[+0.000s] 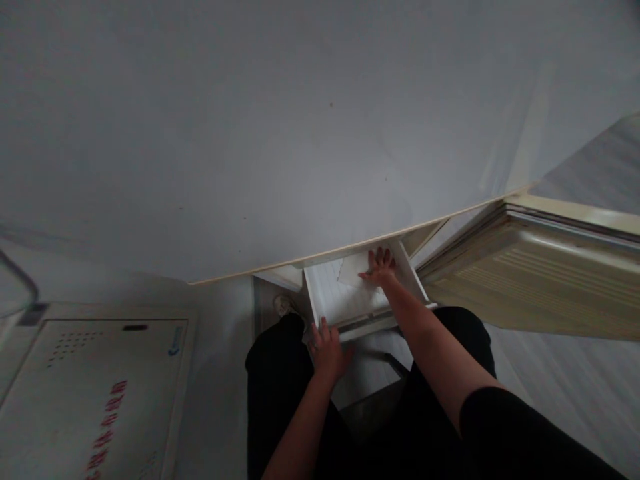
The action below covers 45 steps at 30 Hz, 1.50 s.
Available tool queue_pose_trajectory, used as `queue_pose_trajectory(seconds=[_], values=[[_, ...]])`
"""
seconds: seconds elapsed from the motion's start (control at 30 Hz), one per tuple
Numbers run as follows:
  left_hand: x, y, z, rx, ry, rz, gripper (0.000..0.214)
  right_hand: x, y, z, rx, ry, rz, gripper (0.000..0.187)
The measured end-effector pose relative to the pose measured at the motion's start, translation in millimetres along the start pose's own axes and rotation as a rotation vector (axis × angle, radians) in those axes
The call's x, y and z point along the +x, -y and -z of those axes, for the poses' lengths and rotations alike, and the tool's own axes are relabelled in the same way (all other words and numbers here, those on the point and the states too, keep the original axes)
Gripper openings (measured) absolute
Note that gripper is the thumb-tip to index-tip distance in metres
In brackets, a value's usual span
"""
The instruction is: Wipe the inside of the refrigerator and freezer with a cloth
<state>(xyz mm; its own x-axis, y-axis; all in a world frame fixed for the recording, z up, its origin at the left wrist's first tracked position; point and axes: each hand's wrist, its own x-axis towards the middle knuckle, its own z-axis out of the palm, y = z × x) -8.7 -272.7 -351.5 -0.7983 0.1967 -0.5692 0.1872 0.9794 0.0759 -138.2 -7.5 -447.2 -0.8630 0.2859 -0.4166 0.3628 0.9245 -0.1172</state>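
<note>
A shallow white drawer is pulled out from beneath the grey tabletop, low in front of my knees. Over its front left corner rests my left hand, with the fingers stretched and apart and the thumb outside the front panel. Inside the drawer, my right hand lies palm down with spread fingers. It is on or just above a flat white sheet, which looks like paper and is partly covered by the hand. Shadow hides the underside of both hands.
The wide tabletop overhangs the drawer. To the right stands a pale door-like panel with moulded ridges. At lower left is a light metal box with red lettering and vent holes. My black-clad legs flank the drawer.
</note>
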Motion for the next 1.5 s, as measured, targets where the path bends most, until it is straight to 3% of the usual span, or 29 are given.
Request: queue_pose_trajectory(seconds=[0.1,0.23,0.3,0.4,0.5,0.67,0.87,0.97,1.07,1.2,1.33,1.5], values=[[0.4,-0.1,-0.1,0.006,-0.007,-0.017,0.069,-11.4,41.8,-8.7,-0.004,0.055,-0.03,0.118],[1.5,0.4,-3.2,0.028,-0.009,-0.006,0.074,-27.9,104.0,-24.0,-0.044,0.033,0.175,0.126],[1.7,0.8,-4.8,0.045,-0.01,-0.008,0.076,-35.1,129.2,-30.0,-0.038,0.041,0.318,0.116],[1.1,1.9,-6.7,0.07,-0.031,-0.03,0.079,-39.8,148.5,-31.7,-0.05,0.086,0.472,0.084],[0.5,2.8,-7.6,0.072,-0.051,-0.039,0.077,-35.6,141.4,-25.2,-0.083,0.135,0.505,0.076],[1.3,2.4,-7.0,0.063,-0.056,-0.03,0.074,-21.2,88.8,-9.9,-0.012,0.097,0.312,0.125],[1.2,0.2,-3.6,0.064,-0.032,-0.023,0.076,-10.1,12.6,4.1,0.001,0.144,0.085,0.138],[0.4,-0.8,-2.2,0.06,-0.031,-0.022,0.077,-9.0,-4.4,2.7,0.012,0.166,-0.042,0.138],[-0.5,-2.1,-1.0,0.059,-0.025,-0.019,0.079,-10.2,5.1,-4.7,0.03,0.18,-0.116,0.137],[-1.1,-3.4,-0.4,0.05,-0.025,0.001,0.081,-18.6,47.5,-17.4,0.041,0.181,-0.114,0.121],[0.1,-2.6,-3.1,0.062,-0.028,-0.004,0.082,-38.8,95.0,-30.3,0.028,0.157,0.157,0.088],[2.0,-1.5,-5.3,0.07,-0.025,0.002,0.077,-64.1,128.2,-38.8,0.046,0.183,0.492,0.079]])
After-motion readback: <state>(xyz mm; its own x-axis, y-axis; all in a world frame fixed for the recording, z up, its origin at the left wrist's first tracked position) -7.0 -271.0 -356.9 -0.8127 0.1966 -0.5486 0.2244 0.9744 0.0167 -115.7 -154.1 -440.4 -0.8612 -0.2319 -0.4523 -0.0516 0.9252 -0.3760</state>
